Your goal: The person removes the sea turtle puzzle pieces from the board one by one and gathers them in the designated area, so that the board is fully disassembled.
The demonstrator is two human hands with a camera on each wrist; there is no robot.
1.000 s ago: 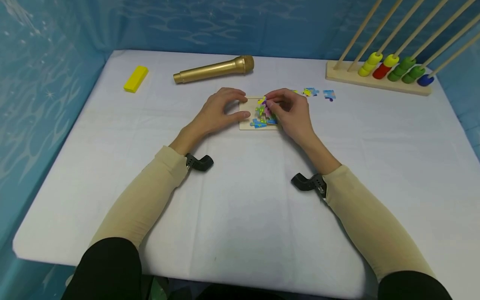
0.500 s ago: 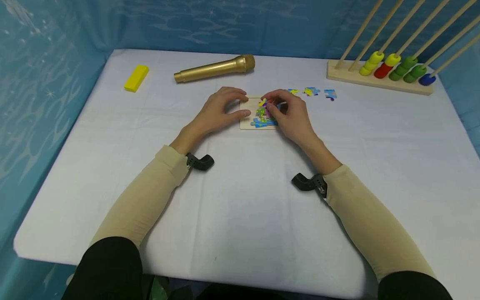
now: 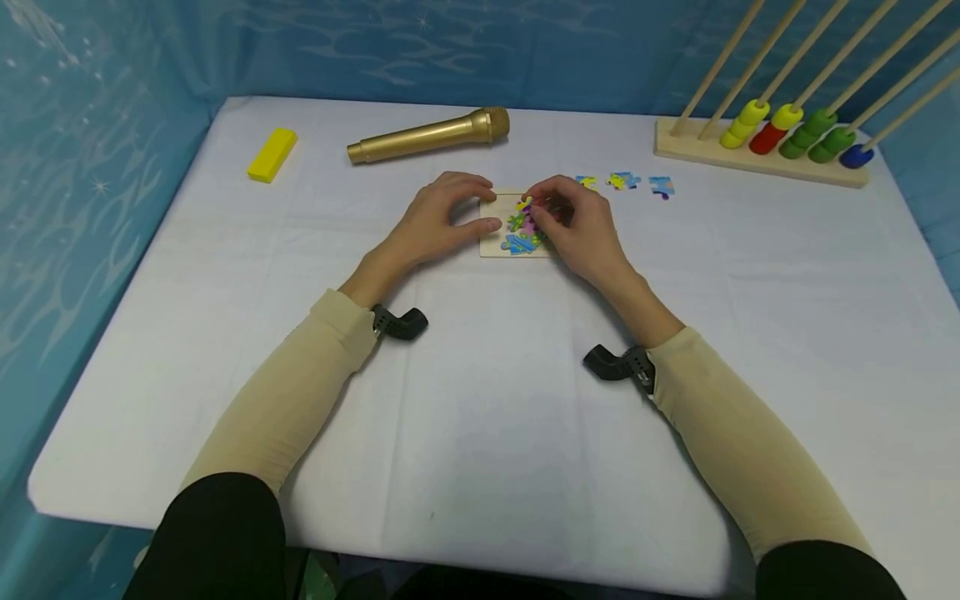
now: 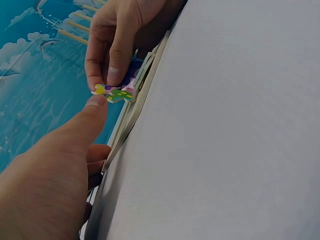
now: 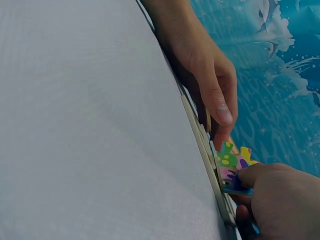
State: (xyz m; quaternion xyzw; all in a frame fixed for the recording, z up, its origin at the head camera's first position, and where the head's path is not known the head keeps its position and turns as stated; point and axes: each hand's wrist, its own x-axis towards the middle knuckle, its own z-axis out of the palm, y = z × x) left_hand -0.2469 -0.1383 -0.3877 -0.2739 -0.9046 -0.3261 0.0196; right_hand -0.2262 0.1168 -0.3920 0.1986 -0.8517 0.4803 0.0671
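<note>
A shallow light wooden puzzle board (image 3: 491, 247) lies on the white table, with coloured jigsaw pieces (image 3: 519, 243) on it. My right hand (image 3: 588, 229) pinches a puzzle piece (image 5: 243, 162) in green, yellow, purple and pink between thumb and fingers. That piece stands tilted above the board in the right wrist view, and the hand partly covers it. At the board's left side is my left hand (image 3: 442, 221), its thumb reaching over the edge and its fingers by the far left corner. The left wrist view shows this thumb (image 4: 92, 117) straight, close to the held piece.
Loose puzzle pieces (image 3: 623, 181) lie beyond the right hand. A gold microphone (image 3: 427, 139) and a yellow block (image 3: 272, 156) lie farther back. At the back right stands a wooden bead rack (image 3: 761, 154) with tall rods. Blue curtain (image 3: 450, 50) borders the table.
My right fingertips have shifted slightly left over the board, and the blue lower right part of the puzzle has gone from sight. The left hand has stayed in place.
</note>
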